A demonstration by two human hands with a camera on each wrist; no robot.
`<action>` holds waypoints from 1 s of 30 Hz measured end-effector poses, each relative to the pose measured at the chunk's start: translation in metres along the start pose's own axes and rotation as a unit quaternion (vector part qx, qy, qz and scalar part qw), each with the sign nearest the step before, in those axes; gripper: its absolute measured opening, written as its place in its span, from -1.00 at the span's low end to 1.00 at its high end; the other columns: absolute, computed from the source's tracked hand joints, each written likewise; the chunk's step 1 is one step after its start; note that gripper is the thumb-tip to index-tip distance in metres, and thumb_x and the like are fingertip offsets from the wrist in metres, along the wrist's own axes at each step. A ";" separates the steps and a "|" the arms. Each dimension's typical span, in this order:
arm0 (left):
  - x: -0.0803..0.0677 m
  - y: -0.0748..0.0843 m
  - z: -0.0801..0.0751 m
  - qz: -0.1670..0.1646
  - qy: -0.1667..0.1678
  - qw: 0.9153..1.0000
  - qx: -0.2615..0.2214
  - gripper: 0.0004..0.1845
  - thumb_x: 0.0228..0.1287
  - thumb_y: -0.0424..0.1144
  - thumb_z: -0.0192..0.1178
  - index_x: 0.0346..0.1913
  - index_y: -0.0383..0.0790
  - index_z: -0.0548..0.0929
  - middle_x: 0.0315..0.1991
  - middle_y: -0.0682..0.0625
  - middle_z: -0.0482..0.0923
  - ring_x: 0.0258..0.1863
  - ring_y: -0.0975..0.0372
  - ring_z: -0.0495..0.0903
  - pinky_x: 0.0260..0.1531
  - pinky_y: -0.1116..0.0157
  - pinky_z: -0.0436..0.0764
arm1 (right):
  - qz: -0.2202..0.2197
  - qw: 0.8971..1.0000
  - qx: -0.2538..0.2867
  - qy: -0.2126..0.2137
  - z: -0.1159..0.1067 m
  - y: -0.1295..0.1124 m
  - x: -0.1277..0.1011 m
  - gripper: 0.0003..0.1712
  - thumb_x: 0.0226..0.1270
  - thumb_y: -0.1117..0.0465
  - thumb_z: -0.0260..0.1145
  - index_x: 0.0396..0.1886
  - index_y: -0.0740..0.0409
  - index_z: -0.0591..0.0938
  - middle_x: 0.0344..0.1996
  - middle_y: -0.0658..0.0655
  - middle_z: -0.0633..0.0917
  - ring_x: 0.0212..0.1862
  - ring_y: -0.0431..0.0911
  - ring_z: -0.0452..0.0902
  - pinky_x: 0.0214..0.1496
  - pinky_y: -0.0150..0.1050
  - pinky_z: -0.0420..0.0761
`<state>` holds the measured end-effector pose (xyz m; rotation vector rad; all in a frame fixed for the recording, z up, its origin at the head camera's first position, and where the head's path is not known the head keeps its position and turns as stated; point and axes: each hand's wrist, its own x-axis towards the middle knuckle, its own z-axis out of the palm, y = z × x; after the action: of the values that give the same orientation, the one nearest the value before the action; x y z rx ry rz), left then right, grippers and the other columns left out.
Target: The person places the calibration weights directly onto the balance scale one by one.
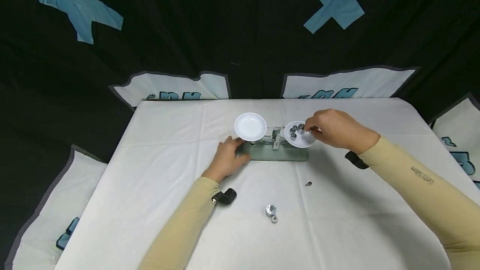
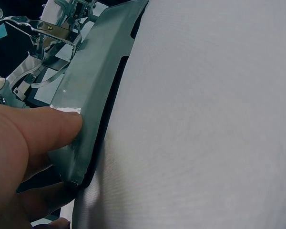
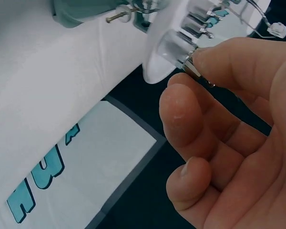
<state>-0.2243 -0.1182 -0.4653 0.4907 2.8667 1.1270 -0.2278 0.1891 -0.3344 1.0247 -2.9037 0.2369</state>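
A green two-pan balance scale (image 1: 277, 154) stands on the white table, its left pan (image 1: 250, 126) bare. My left hand (image 1: 226, 159) grips the left end of its base, the thumb (image 2: 52, 126) lying on the green metal and other fingers around the end. Several small metal weights (image 1: 293, 131) stand in the right pan (image 1: 301, 142). My right hand (image 1: 335, 129) is at that pan's right rim. Between thumb and index finger it pinches a small metal weight (image 3: 191, 69), mostly hidden by the fingertips, right beside the weights in the pan.
On the white tablecloth (image 1: 168, 178) in front of the scale lie a larger round weight (image 1: 270, 209) and a smaller one (image 1: 274, 219) touching it. A tiny weight (image 1: 308, 183) lies farther right. A black curtain (image 1: 255, 32) hangs behind the table's far edge.
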 end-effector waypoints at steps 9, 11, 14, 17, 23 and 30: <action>-0.001 0.002 -0.001 -0.001 -0.006 1.000 0.000 -0.37 0.20 -0.21 0.35 0.34 -0.33 0.54 0.36 -0.30 0.51 0.50 -0.36 0.22 0.47 -0.42 0.00 | -0.002 1.000 -0.015 -0.011 0.013 -0.001 0.005 -0.78 0.14 0.51 0.42 -0.29 0.15 0.82 -0.36 0.15 0.77 -0.29 -0.03 0.67 -0.23 -0.09 0.73; -0.001 0.002 -0.001 -0.001 -0.006 1.000 0.000 -0.37 0.19 -0.21 0.35 0.34 -0.33 0.55 0.36 -0.30 0.52 0.50 -0.36 0.22 0.47 -0.42 0.00 | -0.009 1.000 -0.019 -0.006 0.015 -0.001 0.005 -0.78 0.13 0.50 0.43 -0.31 0.14 0.82 -0.37 0.15 0.77 -0.30 -0.03 0.67 -0.24 -0.09 0.73; 0.000 0.002 0.000 -0.001 -0.005 1.000 -0.001 -0.37 0.20 -0.22 0.35 0.34 -0.34 0.55 0.36 -0.29 0.52 0.50 -0.36 0.22 0.47 -0.42 0.01 | -0.017 1.000 -0.025 0.000 0.017 -0.001 0.005 -0.78 0.11 0.50 0.44 -0.33 0.13 0.82 -0.40 0.13 0.76 -0.33 -0.05 0.66 -0.27 -0.10 0.72; 0.000 0.001 0.000 0.002 -0.003 1.000 -0.003 -0.38 0.19 -0.22 0.35 0.34 -0.33 0.55 0.35 -0.29 0.53 0.49 -0.37 0.23 0.45 -0.44 0.02 | -0.020 0.999 -0.029 0.002 0.018 -0.002 0.005 -0.78 0.11 0.51 0.45 -0.34 0.12 0.82 -0.42 0.13 0.75 -0.35 -0.06 0.64 -0.29 -0.11 0.72; 0.001 0.000 0.001 0.004 -0.002 1.000 -0.005 -0.36 0.19 -0.21 0.34 0.36 -0.30 0.54 0.37 -0.27 0.52 0.50 -0.37 0.22 0.45 -0.44 0.00 | -0.018 0.999 -0.031 0.000 0.019 -0.001 0.006 -0.77 0.12 0.50 0.45 -0.35 0.11 0.83 -0.42 0.13 0.74 -0.34 -0.07 0.64 -0.29 -0.11 0.72; 0.002 -0.001 0.000 0.004 -0.001 1.000 -0.006 -0.36 0.18 -0.22 0.34 0.35 -0.30 0.54 0.37 -0.27 0.52 0.50 -0.37 0.21 0.45 -0.45 0.00 | -0.014 1.000 -0.025 0.007 0.019 0.001 0.006 -0.71 0.10 0.56 0.40 -0.35 0.11 0.84 -0.41 0.12 0.73 -0.32 -0.05 0.65 -0.31 -0.11 0.71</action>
<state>-0.2260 -0.1182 -0.4662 0.5033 2.8571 1.1423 -0.2331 0.1830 -0.3526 1.0506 -2.8652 0.1700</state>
